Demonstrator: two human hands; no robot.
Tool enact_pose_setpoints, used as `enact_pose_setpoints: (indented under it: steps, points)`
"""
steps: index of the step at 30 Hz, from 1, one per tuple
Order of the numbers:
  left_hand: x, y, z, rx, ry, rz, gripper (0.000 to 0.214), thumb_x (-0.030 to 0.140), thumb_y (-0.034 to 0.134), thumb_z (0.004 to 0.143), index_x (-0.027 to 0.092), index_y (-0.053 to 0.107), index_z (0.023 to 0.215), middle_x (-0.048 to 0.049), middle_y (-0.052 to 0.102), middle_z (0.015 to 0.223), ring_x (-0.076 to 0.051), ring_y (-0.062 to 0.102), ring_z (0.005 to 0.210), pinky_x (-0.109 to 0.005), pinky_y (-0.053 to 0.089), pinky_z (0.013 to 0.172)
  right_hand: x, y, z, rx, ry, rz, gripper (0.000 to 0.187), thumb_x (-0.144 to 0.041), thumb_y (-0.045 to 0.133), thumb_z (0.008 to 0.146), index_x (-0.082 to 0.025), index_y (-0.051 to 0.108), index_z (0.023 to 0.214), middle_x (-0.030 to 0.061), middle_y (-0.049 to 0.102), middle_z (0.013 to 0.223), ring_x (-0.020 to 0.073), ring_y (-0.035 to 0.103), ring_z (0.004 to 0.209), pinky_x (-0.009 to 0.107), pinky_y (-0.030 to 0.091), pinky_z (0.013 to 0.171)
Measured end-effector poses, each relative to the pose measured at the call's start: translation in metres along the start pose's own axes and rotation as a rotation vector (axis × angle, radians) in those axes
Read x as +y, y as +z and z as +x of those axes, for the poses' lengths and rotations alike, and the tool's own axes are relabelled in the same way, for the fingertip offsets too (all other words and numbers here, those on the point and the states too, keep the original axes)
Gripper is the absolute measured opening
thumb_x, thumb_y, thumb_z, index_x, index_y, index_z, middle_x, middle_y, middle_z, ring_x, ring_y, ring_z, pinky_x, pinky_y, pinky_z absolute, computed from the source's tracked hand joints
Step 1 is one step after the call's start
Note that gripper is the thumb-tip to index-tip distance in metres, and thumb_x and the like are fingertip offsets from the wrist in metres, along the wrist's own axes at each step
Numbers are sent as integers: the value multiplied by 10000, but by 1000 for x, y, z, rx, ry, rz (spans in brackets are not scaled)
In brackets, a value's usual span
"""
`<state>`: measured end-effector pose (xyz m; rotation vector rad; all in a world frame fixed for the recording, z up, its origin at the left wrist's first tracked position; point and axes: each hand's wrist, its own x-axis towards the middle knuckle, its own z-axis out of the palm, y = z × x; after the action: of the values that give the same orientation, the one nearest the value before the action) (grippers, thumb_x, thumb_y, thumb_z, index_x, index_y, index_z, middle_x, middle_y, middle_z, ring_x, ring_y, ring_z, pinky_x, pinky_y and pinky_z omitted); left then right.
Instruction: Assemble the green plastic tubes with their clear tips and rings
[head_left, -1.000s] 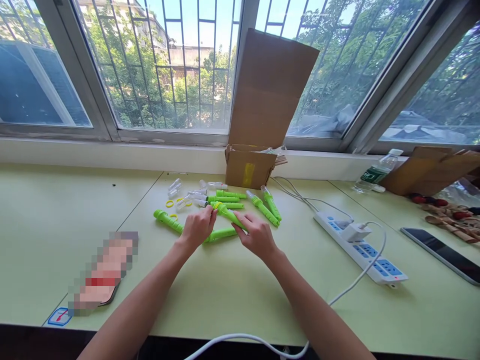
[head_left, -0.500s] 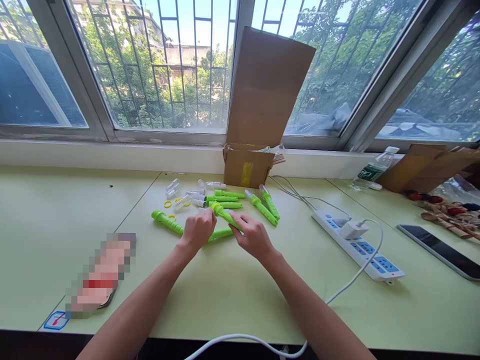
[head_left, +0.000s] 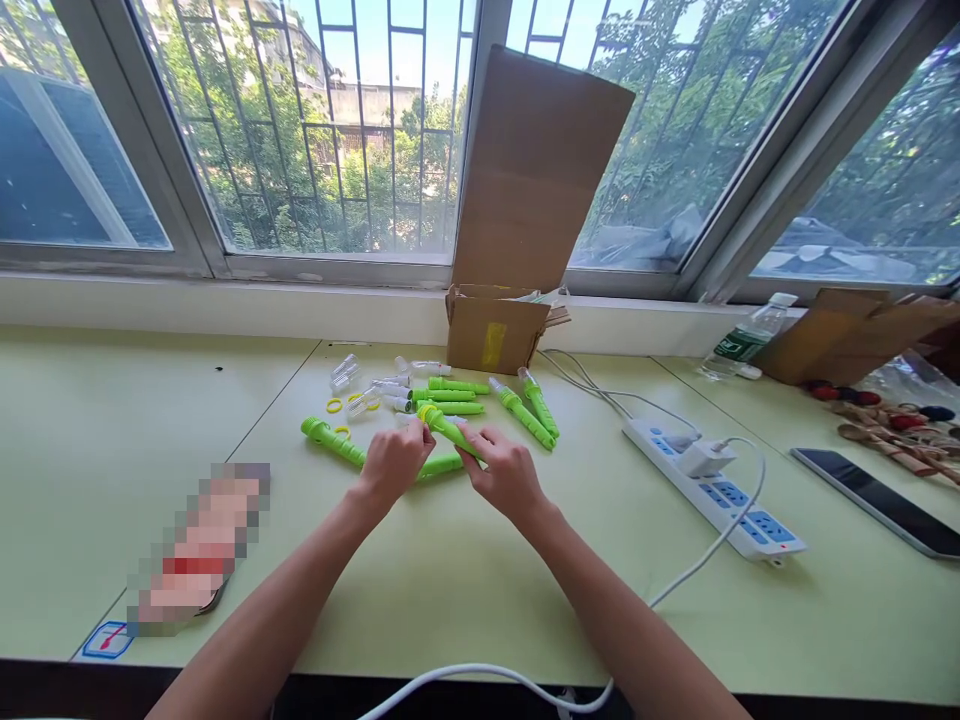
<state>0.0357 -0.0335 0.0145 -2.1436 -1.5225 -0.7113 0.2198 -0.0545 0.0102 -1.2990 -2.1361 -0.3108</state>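
Head: right hand fingers grip green tube; left hand seemingly pinches its yellow end; best brace tube steady.

Left hand and right hand, forearms too, appear bare.

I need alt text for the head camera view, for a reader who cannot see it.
A right hand holds a green tube over a pale green table, while the left hand grips its yellow-ringed end. More green tubes, clear plastic pieces and loose yellow rings lie nearby. A cardboard box stands behind them; a white power strip lies to the right.
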Motion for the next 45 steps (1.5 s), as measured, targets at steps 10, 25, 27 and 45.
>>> enact_pose_setpoints:
  steps: [10, 25, 27, 45]
  points:
    - [7, -5, -3, 136, 80, -172, 235, 200, 411, 858, 173, 549, 670, 10, 598, 544, -102, 532, 480, -248, 273, 492, 19, 6, 1, 13, 77, -49, 379, -330, 443, 900, -194, 593, 1220, 62, 666, 837, 149, 572, 657, 240, 364, 572]
    - [-1, 4, 0, -157, -129, -258, 329, 372, 312, 939, 187, 551, 807, -26, 641, 646, -145, 572, 548, -256, 260, 501, 14, -1, 2, 66, -46, -20, 383, -426, 431, 912, -167, 638, 1103, 55, 633, 806, 125, 541, 651, 235, 319, 551]
    - [0, 3, 1, -181, -137, -233, 311, 343, 316, 936, 183, 548, 804, -32, 639, 649, -153, 582, 557, -262, 262, 503, 15, 0, 2, 76, -73, -25, 375, -419, 435, 913, -166, 639, 1100, 50, 623, 778, 125, 532, 646, 236, 320, 556]
    - [-8, 10, 1, -45, -9, -338, 166, 166, 451, 814, 176, 531, 670, -14, 629, 603, -117, 561, 526, -228, 368, 546, 3, 1, 2, 14, -28, 66, 414, -417, 392, 932, -156, 597, 1179, 59, 581, 802, 130, 520, 641, 229, 371, 579]
